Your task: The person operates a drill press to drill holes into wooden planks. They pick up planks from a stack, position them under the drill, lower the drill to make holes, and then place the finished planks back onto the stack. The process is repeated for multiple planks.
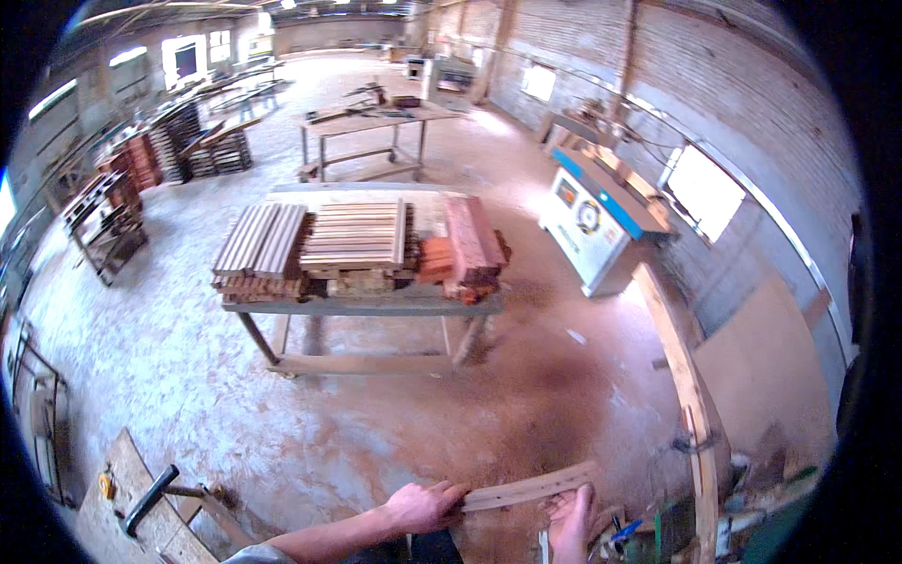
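A short, slightly curved wooden slat (526, 490) spans the gap between my two hands, in front of my body at the lower edge. My left hand (427, 508) is closed round its left end, fingers over the top. At the other end, my right hand (569, 519) grips the slat from below, with the thumb raised along the end. On a worn board at the lower left lie a hammer (150, 500) with a dark handle and a small yellow tape measure (107, 486).
Ahead stands a low table (366, 306) bearing stacked wooden strips (355, 232) and reddish beams (473, 240). A blue-topped white machine (587, 221) is at the right, by a long timber (678, 362). Another worktable (371, 125) and stacked wood (174, 141) stand farther back.
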Motion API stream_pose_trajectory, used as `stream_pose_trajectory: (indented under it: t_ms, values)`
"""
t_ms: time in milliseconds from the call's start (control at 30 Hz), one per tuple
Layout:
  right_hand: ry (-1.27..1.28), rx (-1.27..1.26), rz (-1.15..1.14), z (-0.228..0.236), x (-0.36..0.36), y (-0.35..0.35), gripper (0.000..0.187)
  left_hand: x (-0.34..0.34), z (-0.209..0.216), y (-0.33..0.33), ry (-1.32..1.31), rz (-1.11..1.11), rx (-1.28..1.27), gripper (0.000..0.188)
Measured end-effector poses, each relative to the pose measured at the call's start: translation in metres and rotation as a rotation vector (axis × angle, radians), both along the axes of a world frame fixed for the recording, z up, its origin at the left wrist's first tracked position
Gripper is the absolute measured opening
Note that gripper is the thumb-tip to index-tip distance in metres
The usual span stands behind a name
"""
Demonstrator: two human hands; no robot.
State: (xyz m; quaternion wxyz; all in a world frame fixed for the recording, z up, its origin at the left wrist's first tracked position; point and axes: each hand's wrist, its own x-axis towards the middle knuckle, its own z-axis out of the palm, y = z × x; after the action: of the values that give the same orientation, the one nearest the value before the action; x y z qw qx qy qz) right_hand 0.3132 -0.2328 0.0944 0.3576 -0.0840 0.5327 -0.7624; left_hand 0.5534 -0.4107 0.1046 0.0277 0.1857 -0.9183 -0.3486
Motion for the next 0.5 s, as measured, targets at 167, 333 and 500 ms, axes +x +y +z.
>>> stream_pose_trajectory:
  t_ms: [167, 333, 500]
  values:
    - [0.085, 0.148, 0.109, -0.015, 0.001, -0.075, 0.030, 0.044, -0.001, -0.075, -0.022, 0.597, 0.089, 0.051]
    - [-0.009, 0.269, 0.204, -0.084, -0.032, -0.117, 0.026, 0.075, 0.000, -0.170, 0.246, 1.157, 0.050, 0.039]
    - [-0.080, 0.385, 0.244, -0.080, -0.053, -0.148, 0.027, 0.069, 0.044, -0.265, 0.245, 1.350, -0.080, 0.031]
